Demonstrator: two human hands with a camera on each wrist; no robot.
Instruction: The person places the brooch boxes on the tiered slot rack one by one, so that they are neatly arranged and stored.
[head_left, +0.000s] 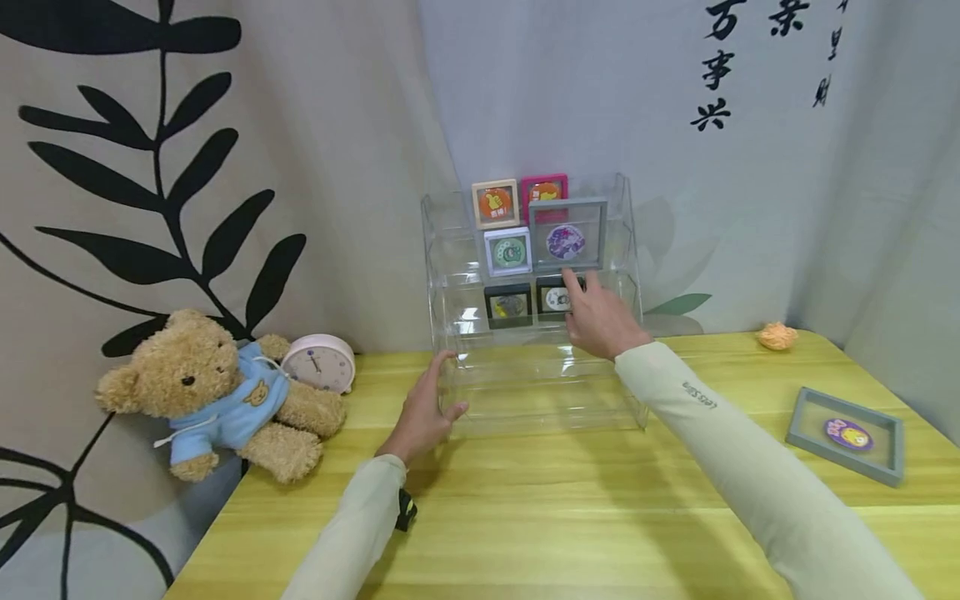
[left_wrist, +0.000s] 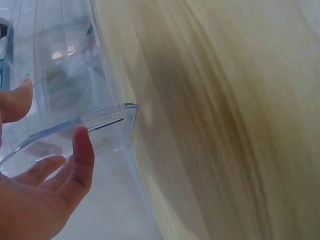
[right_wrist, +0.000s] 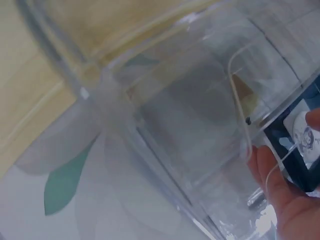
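Observation:
A clear tiered display stand [head_left: 517,354] stands against the curtain. My right hand [head_left: 606,321] pinches a small black frame [right_wrist: 280,135] with a white round badge, on a lower tier. Another black frame [head_left: 509,307] sits beside it. Above are a grey frame [head_left: 567,261] with a purple badge, a white frame [head_left: 508,252] with a green one, a cream frame [head_left: 495,205] and a pink frame [head_left: 544,190]. My left hand [head_left: 423,417] is at the stand's left edge, index finger touching the side panel [left_wrist: 102,119], thumb spread apart from it.
A teddy bear [head_left: 217,400] in a blue hoodie leans at the left by a pink clock [head_left: 321,363]. On the right of the wooden table [head_left: 480,517] lie a grey frame [head_left: 846,435] with a purple and yellow badge and a small orange object [head_left: 777,336].

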